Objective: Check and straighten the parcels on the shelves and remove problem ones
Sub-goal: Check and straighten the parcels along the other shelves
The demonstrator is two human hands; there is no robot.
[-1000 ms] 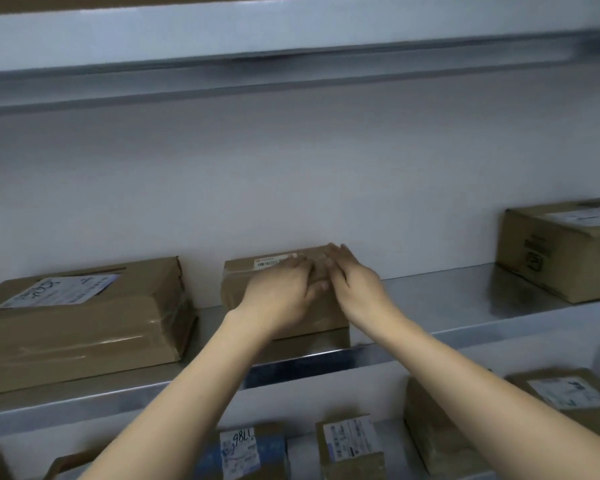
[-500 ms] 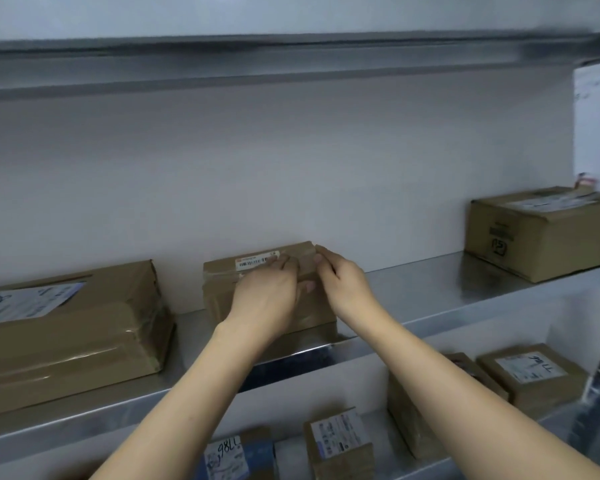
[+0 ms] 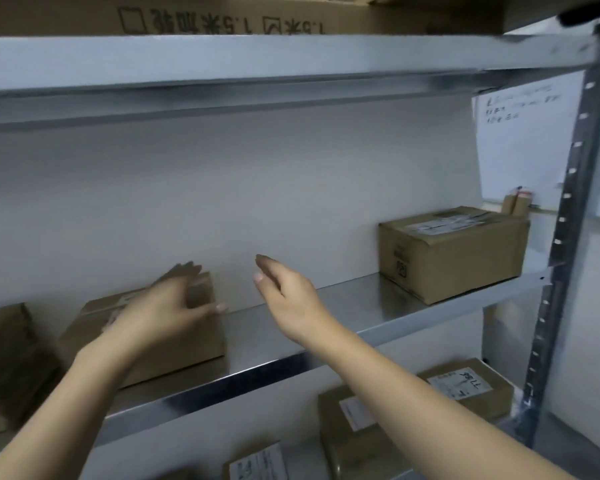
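Head view: middle shelf (image 3: pixel 343 317) bears three parcels (image 3: pixel 7 358) (image 3: pixel 191 348) (image 3: pixel 454 254) (two hands (image 3: pixel 160 313) (image 3: pixel 291 299), neither gripping).

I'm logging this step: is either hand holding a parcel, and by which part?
Nothing is gripped. The right hand hangs open in the air, apart from the small parcel; the left hand is spread open over its top, blurred, contact unclear.

The small box (image 3: pixel 181 355) is plain brown with a white label strip. The right box (image 3: pixel 458 258) is the same brown, its white label printed dark, black marks on its side. The shelf (image 3: pixel 343 317) is grey metal with a dark band along its front lip. The wall (image 3: pixel 222 188) is pale grey. The top carton (image 3: pixel 222 15) is brown with black characters. The post (image 3: pixel 574 216) is grey with pale slots. The sheet (image 3: pixel 527 143) is white with dark handwriting.
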